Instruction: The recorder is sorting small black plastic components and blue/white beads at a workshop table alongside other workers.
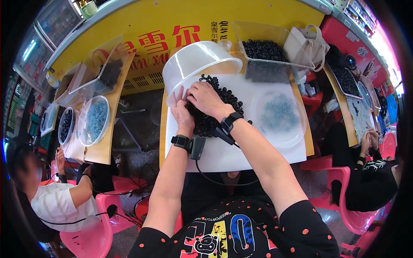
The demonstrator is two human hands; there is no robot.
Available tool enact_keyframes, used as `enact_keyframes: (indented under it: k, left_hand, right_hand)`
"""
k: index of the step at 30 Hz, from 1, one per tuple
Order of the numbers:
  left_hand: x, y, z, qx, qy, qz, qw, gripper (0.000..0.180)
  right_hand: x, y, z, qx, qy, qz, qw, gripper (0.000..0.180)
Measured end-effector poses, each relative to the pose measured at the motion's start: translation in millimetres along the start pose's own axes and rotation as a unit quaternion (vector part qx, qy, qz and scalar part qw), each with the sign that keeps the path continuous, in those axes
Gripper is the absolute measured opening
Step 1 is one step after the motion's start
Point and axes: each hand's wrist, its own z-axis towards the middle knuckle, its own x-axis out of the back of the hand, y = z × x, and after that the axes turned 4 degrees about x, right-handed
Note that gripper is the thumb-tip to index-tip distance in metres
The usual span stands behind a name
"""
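Note:
A pile of small black ring-like plastic parts point(205, 123) lies on the white board in front of me. Beyond it, a translucent plastic tub point(202, 56) is tipped over, its mouth facing the pile. My left hand point(182, 112) is at the near left part of the tub's rim, fingers bent and pointing away from me. Close against it, my right hand point(205, 99) reaches over the pile with curled fingers. Whatever lies between the fingers of either hand is hidden. To the right sits a shallow clear tub point(303, 129) of pale blue small parts point(279, 111).
A clear bin of black parts point(264, 51) and a cream bag point(305, 45) stand at the far right. A cable point(223, 182) hangs from my wrist devices. People sit at side tables, left point(64, 198) and right point(365, 167). A yellow panel point(142, 26) rises behind.

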Motion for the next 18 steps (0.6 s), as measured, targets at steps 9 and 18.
enact_keyframes:
  k: [9, 18]
  left_hand:
    - [-1.6, 3.8, 0.3, 0.000, 0.008, 0.045, 0.999, 0.075]
    - [-1.7, 2.9, 1.4, 0.003, 0.059, 0.025, 0.998, 0.073]
  right_hand:
    - [16.6, 9.0, -3.6, 0.035, 0.087, -0.010, 0.996, 0.019]
    - [13.7, 37.1, -4.8, 0.033, -0.062, 0.030, 0.997, 0.027]
